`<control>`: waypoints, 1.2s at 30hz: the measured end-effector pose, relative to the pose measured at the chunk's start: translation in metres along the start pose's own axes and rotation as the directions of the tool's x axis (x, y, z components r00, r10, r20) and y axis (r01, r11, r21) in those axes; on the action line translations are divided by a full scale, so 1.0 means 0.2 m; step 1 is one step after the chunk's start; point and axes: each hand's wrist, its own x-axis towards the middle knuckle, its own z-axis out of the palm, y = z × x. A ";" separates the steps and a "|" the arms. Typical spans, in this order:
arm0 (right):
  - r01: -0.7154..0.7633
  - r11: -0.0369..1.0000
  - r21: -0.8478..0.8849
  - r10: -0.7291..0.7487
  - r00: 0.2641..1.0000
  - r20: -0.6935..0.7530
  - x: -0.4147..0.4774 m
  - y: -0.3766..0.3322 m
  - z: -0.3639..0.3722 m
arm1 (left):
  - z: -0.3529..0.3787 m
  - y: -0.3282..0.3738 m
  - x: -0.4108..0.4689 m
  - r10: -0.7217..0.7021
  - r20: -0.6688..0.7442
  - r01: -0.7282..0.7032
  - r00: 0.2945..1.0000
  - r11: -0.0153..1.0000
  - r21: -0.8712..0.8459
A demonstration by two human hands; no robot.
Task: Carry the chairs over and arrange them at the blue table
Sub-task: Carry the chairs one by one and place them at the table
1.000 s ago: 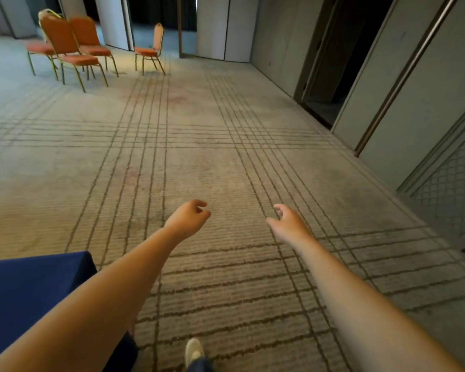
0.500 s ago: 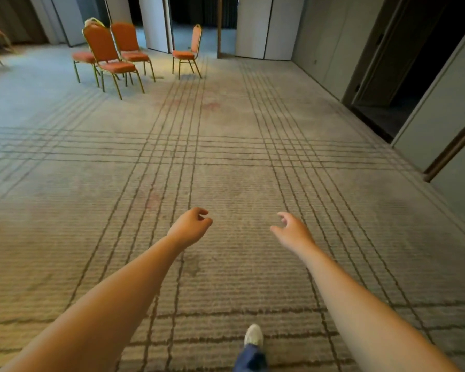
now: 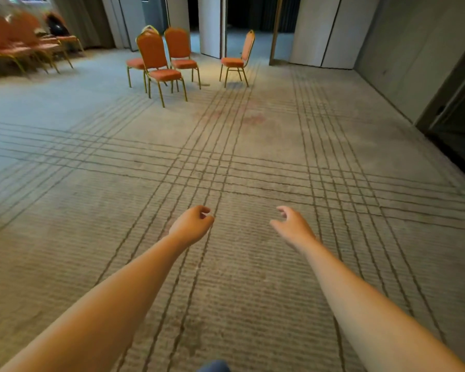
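Fingers [image 3: 283, 209] loosely curled, empty, lone chair [image 3: 236, 60] upright, seat facing left

Four orange chairs [image 3: 163, 74] are counted in the group at the far middle of the carpet [image 3: 253, 162]: the front chair [image 3: 153, 53], the half-hidden chair [image 3: 135, 63] behind it, the middle chair [image 3: 178, 45] and the lone chair [image 3: 232, 62] set apart at the right. A blurred row of chairs [image 3: 19, 42] is seen at the far left, but their number cannot be told. Two hands are counted, the left hand [image 3: 191, 224] and the right hand [image 3: 293, 227].
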 end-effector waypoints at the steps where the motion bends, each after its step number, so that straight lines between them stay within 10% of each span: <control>1: 0.015 1.000 -0.007 -0.015 1.000 0.008 0.13 -0.04 -0.01 | -0.02 0.01 0.12 -0.018 -0.008 0.018 1.000 1.000 0.000; 36: 0.199 0.980 -0.022 -0.195 0.973 0.125 4.85 -1.87 -0.55 | -1.02 0.82 4.87 -0.177 -0.171 0.148 0.969 0.975 -0.168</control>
